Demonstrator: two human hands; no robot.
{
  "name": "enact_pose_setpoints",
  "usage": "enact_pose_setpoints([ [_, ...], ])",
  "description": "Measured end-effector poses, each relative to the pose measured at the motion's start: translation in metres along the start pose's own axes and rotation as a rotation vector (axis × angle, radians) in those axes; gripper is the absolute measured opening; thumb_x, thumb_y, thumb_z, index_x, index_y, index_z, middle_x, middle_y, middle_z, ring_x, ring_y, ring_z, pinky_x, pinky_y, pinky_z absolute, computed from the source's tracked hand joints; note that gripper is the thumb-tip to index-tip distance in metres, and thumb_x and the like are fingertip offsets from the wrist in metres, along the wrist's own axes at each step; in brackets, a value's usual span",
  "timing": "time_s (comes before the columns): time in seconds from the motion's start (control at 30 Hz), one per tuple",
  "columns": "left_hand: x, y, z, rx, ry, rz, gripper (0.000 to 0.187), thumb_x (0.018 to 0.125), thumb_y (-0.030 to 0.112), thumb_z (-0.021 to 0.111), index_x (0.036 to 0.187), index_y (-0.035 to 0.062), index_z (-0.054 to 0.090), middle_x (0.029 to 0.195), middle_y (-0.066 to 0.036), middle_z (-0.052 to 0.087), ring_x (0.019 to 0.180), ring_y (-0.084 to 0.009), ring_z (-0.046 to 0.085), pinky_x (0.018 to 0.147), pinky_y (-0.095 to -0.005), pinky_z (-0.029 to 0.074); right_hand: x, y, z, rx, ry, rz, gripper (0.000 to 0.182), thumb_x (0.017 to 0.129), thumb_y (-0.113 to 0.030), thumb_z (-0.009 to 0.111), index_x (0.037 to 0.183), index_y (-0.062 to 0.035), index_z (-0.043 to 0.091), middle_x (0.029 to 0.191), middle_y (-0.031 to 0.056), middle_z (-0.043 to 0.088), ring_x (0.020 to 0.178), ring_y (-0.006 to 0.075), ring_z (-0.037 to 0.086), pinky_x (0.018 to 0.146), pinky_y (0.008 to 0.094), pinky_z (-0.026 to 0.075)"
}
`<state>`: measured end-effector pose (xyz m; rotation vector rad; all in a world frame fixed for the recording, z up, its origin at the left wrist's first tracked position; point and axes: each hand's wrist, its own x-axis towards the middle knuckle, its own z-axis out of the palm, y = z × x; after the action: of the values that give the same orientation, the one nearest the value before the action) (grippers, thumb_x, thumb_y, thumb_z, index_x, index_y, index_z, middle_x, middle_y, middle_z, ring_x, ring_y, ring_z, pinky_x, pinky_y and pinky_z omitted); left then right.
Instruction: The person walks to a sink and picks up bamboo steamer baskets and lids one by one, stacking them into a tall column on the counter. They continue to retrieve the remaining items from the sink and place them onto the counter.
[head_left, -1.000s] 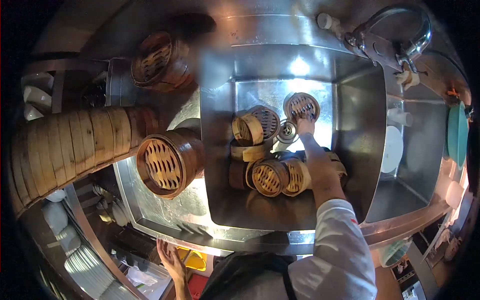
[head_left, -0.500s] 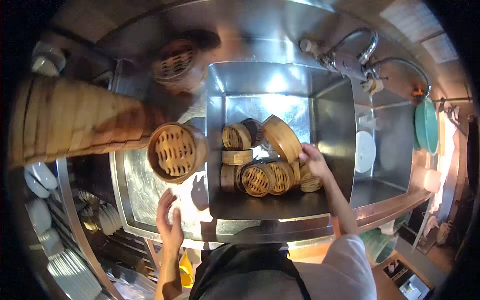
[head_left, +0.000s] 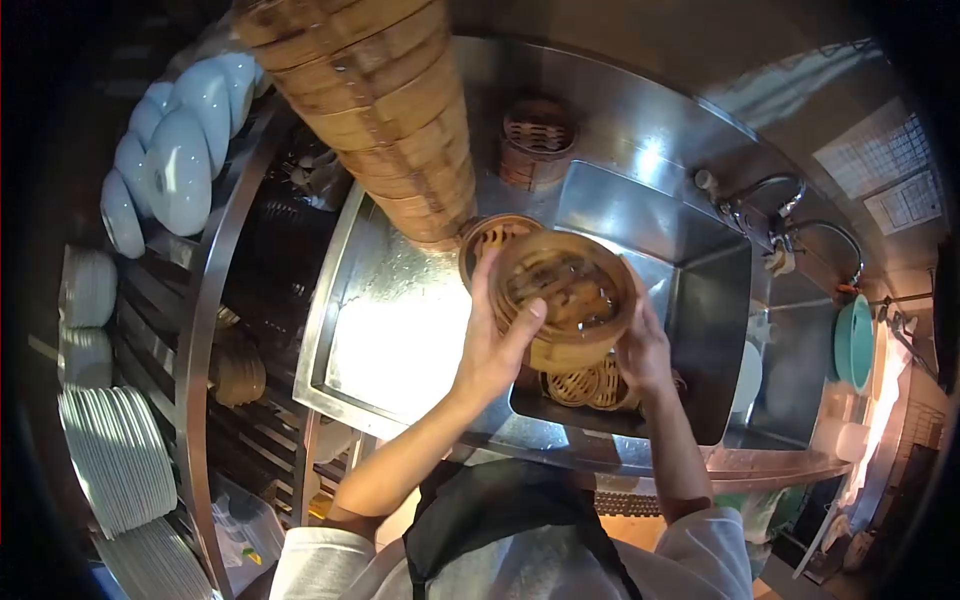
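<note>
Between both hands I hold a round bamboo steamer basket [head_left: 565, 300], raised over the left side of the metal sink [head_left: 712, 330]. My left hand [head_left: 497, 335] grips its left side, thumb over the rim. On the right side, my right hand [head_left: 643, 345] is wrapped round the wall, its fingers partly hidden. Behind the held basket, another steamer basket [head_left: 490, 238] shows in part at the sink's left edge. Several more steamer baskets [head_left: 590, 386] lie in the sink, mostly covered by the one I hold.
A tall stack of bamboo steamers [head_left: 390, 110] rises at the back left. A smaller steamer stack [head_left: 537, 145] stands behind the sink. Left are shelves with white bowls [head_left: 180, 170] and stacked plates [head_left: 118, 455]. A faucet [head_left: 765, 205] and green basin [head_left: 853, 343] are at the right.
My right hand has lifted the steamer basket out of the sink leftward, and my left hand has risen to grip it too. The view has turned toward the left.
</note>
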<state>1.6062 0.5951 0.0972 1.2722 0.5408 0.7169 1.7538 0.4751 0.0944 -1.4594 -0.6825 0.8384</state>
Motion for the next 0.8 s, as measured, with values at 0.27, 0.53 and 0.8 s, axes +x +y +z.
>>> enact_pose_setpoints([
  [0.27,0.009,-0.028,-0.056,0.354,-0.010,0.060,0.089,0.085,0.062,0.026,0.137,-0.0033,-0.005,0.143,-0.025,0.003,0.134,-0.0324,0.003,0.108,-0.0377,0.002,0.148,0.043,0.022,0.223,-0.308,0.044,0.052,0.072,-0.004,0.050,0.124,0.0003,0.045,0.116,0.0084,0.055,0.108,0.0184,0.049,0.094,0.0278,0.037],
  [0.53,-0.010,-0.037,-0.062,0.184,-0.043,-0.104,0.086,0.084,0.065,0.023,0.139,0.0037,-0.003,0.145,-0.020,0.001,0.135,-0.0319,0.002,0.107,-0.0421,0.003,0.171,0.068,0.029,0.142,-0.451,0.128,0.060,0.065,0.004,0.045,0.124,-0.0034,0.047,0.119,0.0082,0.053,0.108,0.0179,0.049,0.095,0.0267,0.037],
  [0.8,-0.012,-0.039,-0.059,0.183,-0.042,-0.146,0.084,0.083,0.068,0.020,0.141,0.0108,-0.001,0.146,-0.016,0.000,0.135,-0.0313,0.000,0.107,-0.0465,0.003,0.157,0.064,0.029,-0.013,-0.419,0.023,0.051,0.075,0.004,0.049,0.126,-0.0033,0.046,0.119,0.0074,0.054,0.110,0.0158,0.049,0.096,0.0273,0.037],
])
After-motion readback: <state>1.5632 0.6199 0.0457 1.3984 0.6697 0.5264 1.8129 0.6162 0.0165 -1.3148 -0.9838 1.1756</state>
